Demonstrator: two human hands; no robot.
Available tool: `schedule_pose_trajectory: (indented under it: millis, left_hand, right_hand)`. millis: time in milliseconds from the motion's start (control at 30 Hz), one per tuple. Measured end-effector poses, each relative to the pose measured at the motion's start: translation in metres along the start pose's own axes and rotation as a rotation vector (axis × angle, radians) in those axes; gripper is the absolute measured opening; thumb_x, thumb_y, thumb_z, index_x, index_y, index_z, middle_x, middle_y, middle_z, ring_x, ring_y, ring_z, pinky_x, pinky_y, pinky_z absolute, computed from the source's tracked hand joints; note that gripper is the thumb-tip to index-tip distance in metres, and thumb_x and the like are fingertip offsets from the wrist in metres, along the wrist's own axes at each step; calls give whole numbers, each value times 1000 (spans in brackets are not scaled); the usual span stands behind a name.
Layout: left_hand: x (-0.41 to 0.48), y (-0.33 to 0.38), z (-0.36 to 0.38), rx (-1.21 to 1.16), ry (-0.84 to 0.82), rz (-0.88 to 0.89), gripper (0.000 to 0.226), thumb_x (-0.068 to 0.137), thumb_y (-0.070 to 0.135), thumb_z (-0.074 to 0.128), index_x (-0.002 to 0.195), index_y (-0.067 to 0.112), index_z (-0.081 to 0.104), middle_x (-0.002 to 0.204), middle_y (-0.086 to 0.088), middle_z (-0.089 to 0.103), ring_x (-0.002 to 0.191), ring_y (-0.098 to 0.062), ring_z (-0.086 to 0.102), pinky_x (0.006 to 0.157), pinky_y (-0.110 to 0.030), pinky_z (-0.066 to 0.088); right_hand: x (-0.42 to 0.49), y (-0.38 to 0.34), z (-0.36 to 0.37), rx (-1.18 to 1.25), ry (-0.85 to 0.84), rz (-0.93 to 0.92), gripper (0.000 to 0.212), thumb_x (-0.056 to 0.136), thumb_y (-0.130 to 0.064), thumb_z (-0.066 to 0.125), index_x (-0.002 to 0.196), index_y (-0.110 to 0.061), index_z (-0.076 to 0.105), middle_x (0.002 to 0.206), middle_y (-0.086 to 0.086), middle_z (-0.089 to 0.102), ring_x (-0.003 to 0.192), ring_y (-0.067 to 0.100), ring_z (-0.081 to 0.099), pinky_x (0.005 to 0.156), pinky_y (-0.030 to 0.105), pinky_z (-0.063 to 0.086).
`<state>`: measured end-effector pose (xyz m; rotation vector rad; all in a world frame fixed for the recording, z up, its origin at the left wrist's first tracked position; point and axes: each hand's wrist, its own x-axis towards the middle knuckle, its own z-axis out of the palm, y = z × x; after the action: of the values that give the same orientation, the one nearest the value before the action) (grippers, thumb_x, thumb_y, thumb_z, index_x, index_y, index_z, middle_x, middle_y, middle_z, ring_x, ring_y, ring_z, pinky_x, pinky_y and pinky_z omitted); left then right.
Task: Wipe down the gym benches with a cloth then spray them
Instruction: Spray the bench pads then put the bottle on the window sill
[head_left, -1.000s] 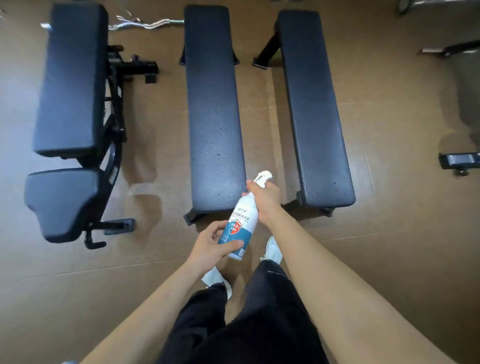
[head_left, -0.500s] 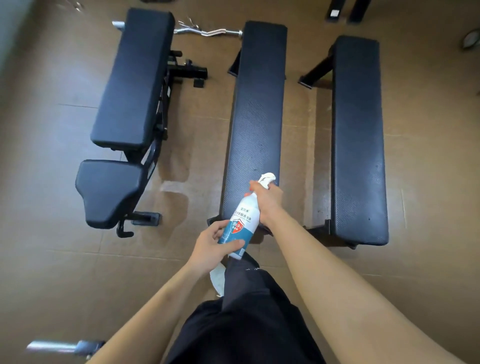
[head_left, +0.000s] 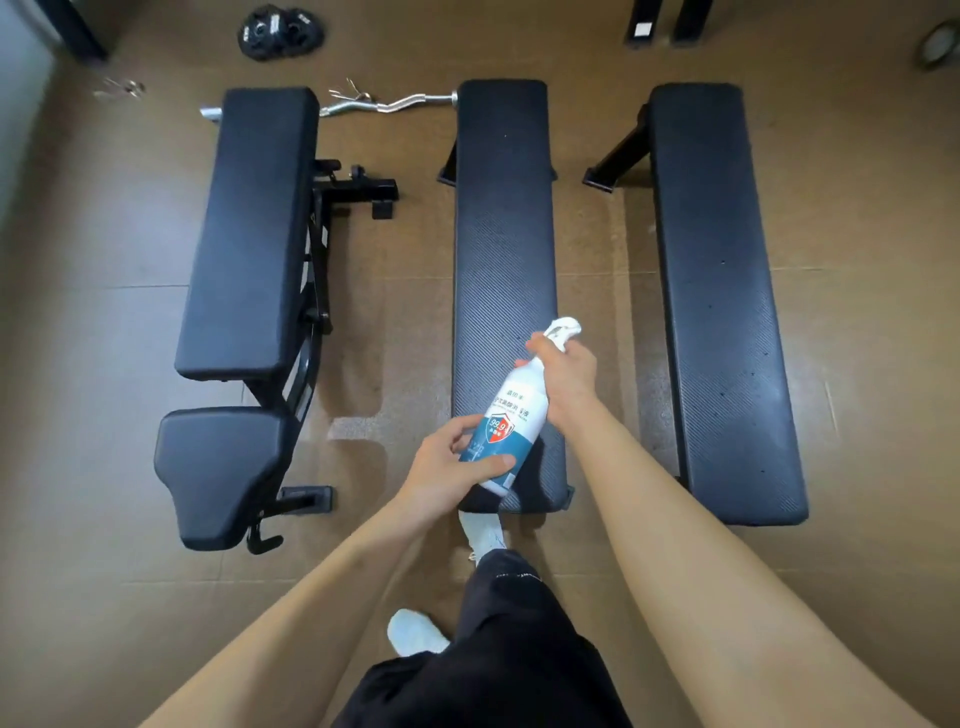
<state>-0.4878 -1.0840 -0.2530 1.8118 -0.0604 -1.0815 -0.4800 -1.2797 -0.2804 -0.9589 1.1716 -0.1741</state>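
Three black gym benches stand side by side on the brown floor: an adjustable bench (head_left: 249, 249) on the left, a flat middle bench (head_left: 501, 234), and a flat right bench (head_left: 722, 291). I hold a white and teal spray bottle (head_left: 511, 421) tilted over the near end of the middle bench. My left hand (head_left: 447, 467) grips the bottle's lower body. My right hand (head_left: 563, 376) is wrapped round its neck just under the white trigger nozzle, which points away from me. No cloth is in view.
A curl bar (head_left: 387, 104) lies on the floor behind the benches, with weight plates (head_left: 280, 32) further back left. Black equipment feet (head_left: 665, 23) stand at the far right. My legs and white shoes (head_left: 415, 631) are at the middle bench's near end.
The view has shifted so the benches sit further right and lower in frame, with the middle bench now straight ahead. Both hands keep the same hold on the bottle.
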Motion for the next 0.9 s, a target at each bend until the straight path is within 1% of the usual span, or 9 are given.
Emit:
schedule_pose_trajectory:
  millis: [67,200,267,400,500,600,700,800,900]
  left_hand:
    - [13,16,-4,-1,4,16,54,83,31,86,128,33,56,123,14,62,113,-9,66,92,-29,61]
    - [33,41,-17,-28,13,58,53,83,30,85,127,34,56,124,12,63,112,-10,66,89,-27,61]
    - [40,50,-29,-44,8,73,53,84,28,85,129,32,56,124,12,63,111,-10,66,88,-25,61]
    - [45,57,-54,-70,-16,90,58,84,29,85,134,26,57,126,6,64,112,-14,68,90,-30,62]
    - [45,58,-75,-102,-35,111,56,84,26,84,133,26,57,127,5,63,113,-13,66,93,-32,61]
    - [46,62,-105,-114,-102,149,56,83,26,85,132,27,57,127,4,65,113,-13,66,95,-35,60]
    - [42,64,-134,-101,-160,182,60,84,30,84,137,25,56,126,6,65,110,-10,66,85,-24,61]
    - [38,64,-166,-119,-193,204,58,86,29,83,138,25,57,125,8,65,109,-7,66,80,-18,59]
    - [35,62,-211,-114,-203,225,57,85,27,84,136,28,57,126,8,64,111,-7,65,78,-16,58]
  right_hand:
    - [8,-21,11,-18,-22,-20,23,94,-13,70,111,-1,61,93,14,72,67,22,74,63,35,60]
    - [16,-56,36,-46,-13,-72,12,94,-10,67,97,-1,61,83,14,67,59,20,69,59,32,59]
    - [17,-65,49,-45,-12,-82,16,93,-11,67,102,2,62,86,16,67,60,21,69,62,35,60]
    - [10,-75,77,-76,-11,-101,24,92,-13,71,110,0,62,92,16,71,64,23,74,60,34,60]
    - [-2,-80,100,-78,26,-128,12,93,-10,67,99,-2,61,83,12,67,60,20,70,55,31,58]
    - [-15,-83,120,-75,69,-161,9,92,-10,67,96,-6,60,84,11,66,61,21,70,61,34,60]
    - [-32,-84,145,-115,124,-171,21,91,-17,72,109,-11,61,95,12,70,74,26,75,72,42,64]
    - [-48,-81,174,-111,226,-184,22,90,-17,72,109,-10,63,97,13,71,72,24,74,66,35,62]
    - [-65,-73,212,-90,247,-183,14,90,-15,70,101,-11,62,95,14,69,69,23,72,62,33,60]
